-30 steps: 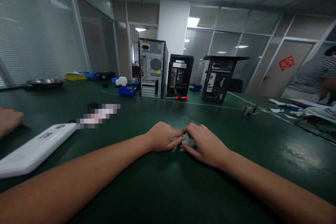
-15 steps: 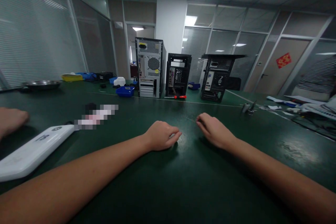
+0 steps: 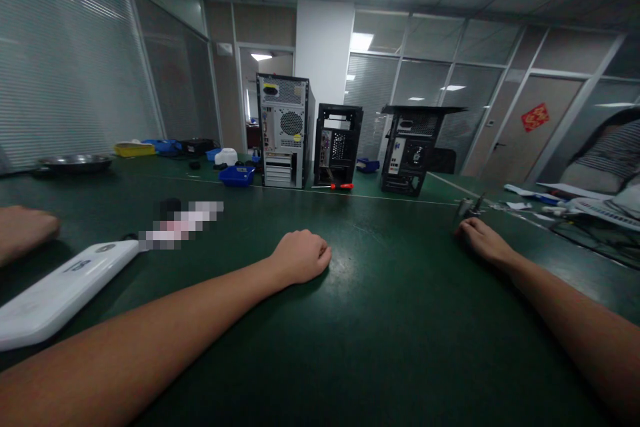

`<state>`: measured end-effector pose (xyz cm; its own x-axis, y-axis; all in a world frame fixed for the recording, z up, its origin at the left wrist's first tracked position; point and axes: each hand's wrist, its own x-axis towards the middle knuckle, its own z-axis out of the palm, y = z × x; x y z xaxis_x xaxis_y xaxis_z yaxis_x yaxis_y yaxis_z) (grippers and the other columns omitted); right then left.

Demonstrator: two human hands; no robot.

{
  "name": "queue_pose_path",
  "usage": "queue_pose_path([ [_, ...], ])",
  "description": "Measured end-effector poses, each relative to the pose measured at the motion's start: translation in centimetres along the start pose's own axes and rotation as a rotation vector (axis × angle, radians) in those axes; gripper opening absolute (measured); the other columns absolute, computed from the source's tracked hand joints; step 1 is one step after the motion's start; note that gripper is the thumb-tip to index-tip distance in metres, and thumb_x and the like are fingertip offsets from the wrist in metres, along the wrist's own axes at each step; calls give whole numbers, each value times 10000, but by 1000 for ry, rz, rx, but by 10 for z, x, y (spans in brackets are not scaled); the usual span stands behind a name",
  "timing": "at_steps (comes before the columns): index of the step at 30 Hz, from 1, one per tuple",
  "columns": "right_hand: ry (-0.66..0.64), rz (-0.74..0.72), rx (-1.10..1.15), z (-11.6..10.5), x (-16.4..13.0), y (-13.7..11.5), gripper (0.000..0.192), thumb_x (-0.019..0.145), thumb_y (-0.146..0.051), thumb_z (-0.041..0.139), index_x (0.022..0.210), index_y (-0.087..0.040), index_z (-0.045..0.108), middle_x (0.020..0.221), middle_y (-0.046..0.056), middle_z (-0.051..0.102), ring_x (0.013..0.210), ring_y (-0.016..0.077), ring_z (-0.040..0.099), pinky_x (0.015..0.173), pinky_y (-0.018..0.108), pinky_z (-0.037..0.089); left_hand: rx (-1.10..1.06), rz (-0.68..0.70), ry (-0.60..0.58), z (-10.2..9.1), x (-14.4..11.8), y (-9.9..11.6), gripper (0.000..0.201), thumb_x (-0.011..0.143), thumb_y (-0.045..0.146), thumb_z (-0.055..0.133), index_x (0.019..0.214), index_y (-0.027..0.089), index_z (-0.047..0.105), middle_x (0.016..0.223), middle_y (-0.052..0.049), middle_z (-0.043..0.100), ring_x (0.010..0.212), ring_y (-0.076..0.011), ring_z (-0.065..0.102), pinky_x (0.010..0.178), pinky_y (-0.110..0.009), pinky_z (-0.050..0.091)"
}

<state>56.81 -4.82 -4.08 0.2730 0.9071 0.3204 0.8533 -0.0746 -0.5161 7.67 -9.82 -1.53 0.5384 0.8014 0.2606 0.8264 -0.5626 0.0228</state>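
Observation:
On the dark green tabletop [image 3: 370, 320], my left hand [image 3: 303, 257] rests near the middle, its fingers curled into a fist with nothing visible in them. My right hand [image 3: 484, 240] reaches out to the right, fingers closed at a small grey metal piece [image 3: 463, 209]. That piece appears tilted against the fingertips, which partly hide it. Right behind it stands a second small metal part [image 3: 477, 205] with a thin upright tip.
Three computer cases [image 3: 284, 130] stand across the back, a red-handled screwdriver [image 3: 342, 186] before the middle one. A white device [image 3: 70, 290] and another person's hand [image 3: 25, 233] are at left. Blue bin [image 3: 237, 176], metal dish [image 3: 76, 163], papers, cables and keyboard [image 3: 607, 212] lie around.
My right hand has moved from near my left hand out to the right, up to the small metal parts. The fingers of my left hand have curled in more tightly.

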Motion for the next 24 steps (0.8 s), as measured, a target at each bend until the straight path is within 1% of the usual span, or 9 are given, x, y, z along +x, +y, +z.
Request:
queue_pose_path([
  [3, 1, 7, 18, 3, -2, -2, 357, 891, -434, 369, 959, -189, 620, 1006, 113, 696, 901, 237, 626, 817, 353, 474, 9, 1, -7, 0, 0, 1, 463, 936, 435, 362, 706, 199, 688, 696, -64, 674, 606, -192, 603, 605, -303, 453],
  [6, -14, -19, 46, 7, -2, -6, 351, 896, -438, 367, 1001, -209, 612, 1088, 94, 700, 959, 231, 630, 855, 342, 473, -5, 9, -23, 0, 0, 1, 470, 938, 441, 361, 712, 196, 692, 703, -65, 677, 609, -186, 605, 616, -301, 461],
  [10, -54, -71, 69, 6, -1, -12, 330, 864, -469, 431, 962, -226, 633, 1095, 63, 707, 975, 226, 635, 880, 337, 473, -10, 20, -22, -1, 0, 1, 454, 933, 432, 371, 694, 199, 678, 689, -55, 669, 603, -183, 599, 608, -301, 456],
  [12, -21, -91, 67, -1, -1, -17, 354, 840, -499, 469, 947, -218, 655, 1070, 65, 711, 963, 234, 636, 881, 345, 470, -17, 25, -25, -1, 0, 1, 452, 933, 435, 370, 688, 202, 670, 681, -49, 665, 590, -181, 591, 593, -301, 449],
  [16, 153, -74, 45, -27, -8, -25, 486, 798, -590, 526, 1024, -190, 685, 1091, 101, 701, 1016, 272, 612, 916, 397, 435, -31, 28, -29, -1, 0, 0, 451, 937, 437, 368, 684, 203, 660, 680, -48, 666, 574, -184, 585, 578, -310, 444],
  [18, 192, -58, 37, -39, -13, -27, 514, 756, -611, 594, 1034, -192, 701, 1083, 103, 706, 1017, 278, 614, 907, 399, 428, -29, 33, -22, -1, -1, 0, 450, 937, 434, 372, 678, 201, 656, 680, -51, 667, 573, -185, 588, 579, -311, 445],
  [21, 162, -55, -31, -48, -18, -24, 476, 702, -598, 682, 965, -205, 740, 1038, 107, 722, 992, 287, 631, 856, 384, 434, -19, 30, -14, -2, -1, 0, 449, 937, 434, 381, 677, 198, 661, 686, -57, 672, 584, -191, 599, 588, -310, 452],
  [24, 84, -36, -134, -48, -18, -17, 450, 711, -594, 683, 931, -208, 760, 1020, 129, 726, 999, 316, 632, 823, 399, 430, -22, 23, -23, -2, -1, 1, 451, 938, 433, 384, 685, 196, 673, 698, -62, 680, 600, -197, 611, 607, -314, 466],
])
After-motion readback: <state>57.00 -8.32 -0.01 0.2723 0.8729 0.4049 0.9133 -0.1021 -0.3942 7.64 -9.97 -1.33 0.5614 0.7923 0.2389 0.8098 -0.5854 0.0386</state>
